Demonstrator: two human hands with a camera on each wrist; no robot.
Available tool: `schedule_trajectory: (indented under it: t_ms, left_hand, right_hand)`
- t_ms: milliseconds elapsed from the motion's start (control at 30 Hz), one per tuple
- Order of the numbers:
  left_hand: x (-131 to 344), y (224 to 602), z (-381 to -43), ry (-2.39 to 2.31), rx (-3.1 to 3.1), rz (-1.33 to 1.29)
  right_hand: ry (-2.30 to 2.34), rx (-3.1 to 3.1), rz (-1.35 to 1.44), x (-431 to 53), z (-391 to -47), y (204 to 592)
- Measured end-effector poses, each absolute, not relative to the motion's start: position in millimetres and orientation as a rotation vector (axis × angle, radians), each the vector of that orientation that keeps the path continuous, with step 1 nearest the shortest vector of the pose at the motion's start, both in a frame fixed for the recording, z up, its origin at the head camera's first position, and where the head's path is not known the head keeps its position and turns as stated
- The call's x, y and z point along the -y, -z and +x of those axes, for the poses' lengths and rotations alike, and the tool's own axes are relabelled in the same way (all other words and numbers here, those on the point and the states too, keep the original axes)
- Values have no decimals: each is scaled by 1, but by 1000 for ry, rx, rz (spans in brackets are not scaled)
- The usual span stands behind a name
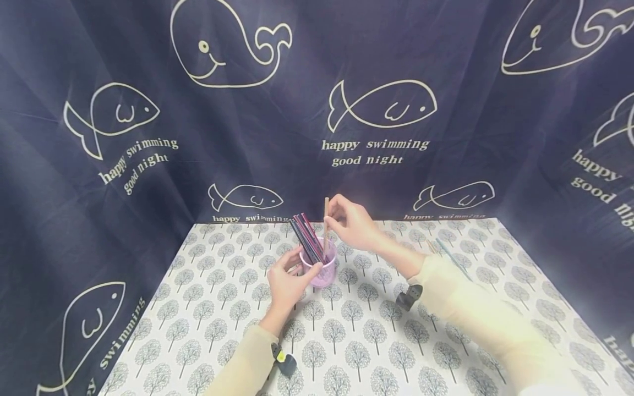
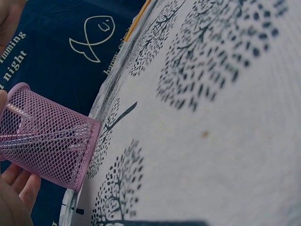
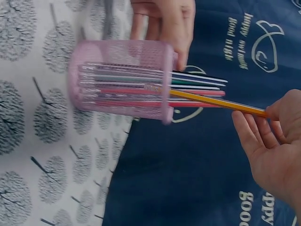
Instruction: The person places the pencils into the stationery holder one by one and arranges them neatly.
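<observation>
A pink mesh pen cup [image 1: 324, 278] stands upright on the table and holds several dark and red pencils [image 1: 306, 236], which lean left in the head view. My left hand [image 1: 289, 281] grips the cup's side, thumb near the rim. In the right wrist view, my right hand [image 3: 277, 146] pinches the upper end of a yellow pencil [image 3: 211, 100] between thumb and fingers. That pencil's lower end, with a silvery band, is inside the cup beside the others. The mesh wall [image 2: 51, 136] shows the pencils through it in the left wrist view.
A light blue pencil [image 1: 453, 257] and a thin tan one [image 1: 431, 246] lie on the table beyond my right forearm. The tree-print tablecloth [image 1: 238, 330] runs back to a dark blue curtain [image 1: 307, 121] with fish drawings.
</observation>
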State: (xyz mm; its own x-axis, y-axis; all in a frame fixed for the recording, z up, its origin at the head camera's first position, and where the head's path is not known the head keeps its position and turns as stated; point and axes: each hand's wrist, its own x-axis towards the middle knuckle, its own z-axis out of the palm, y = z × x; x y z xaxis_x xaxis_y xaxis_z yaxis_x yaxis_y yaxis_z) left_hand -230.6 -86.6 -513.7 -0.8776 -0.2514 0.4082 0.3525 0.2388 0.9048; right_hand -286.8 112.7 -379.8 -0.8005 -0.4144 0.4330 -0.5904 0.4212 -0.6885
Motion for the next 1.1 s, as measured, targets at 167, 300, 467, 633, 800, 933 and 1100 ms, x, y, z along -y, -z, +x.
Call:
schedule_trajectory:
  t_ms: [167, 300, 467, 633, 800, 933, 1100]
  left_hand:
    - [86, 514, -231, 1688, 2031, -105]
    - [86, 515, -232, 1688, 2028, -106]
    - [86, 517, -233, 1695, 2035, -92]
    - [87, 517, -233, 1698, 2033, -93]
    - [87, 516, -232, 1713, 2035, -89]
    - [87, 516, -232, 1716, 2042, -86]
    - [87, 517, -232, 1710, 2045, -87]
  right_hand:
    - [-1309, 2540, 898, -108, -287, 393]
    - [-1275, 2574, 905, -105, -287, 401]
    - [-1213, 2633, 947, -101, -288, 409]
    - [-1108, 2666, 945, -96, -290, 414]
    - [-1048, 2673, 894, -88, -294, 416]
    - [-999, 2659, 831, -81, -298, 415]
    - [-975, 2643, 797, -74, -301, 415]
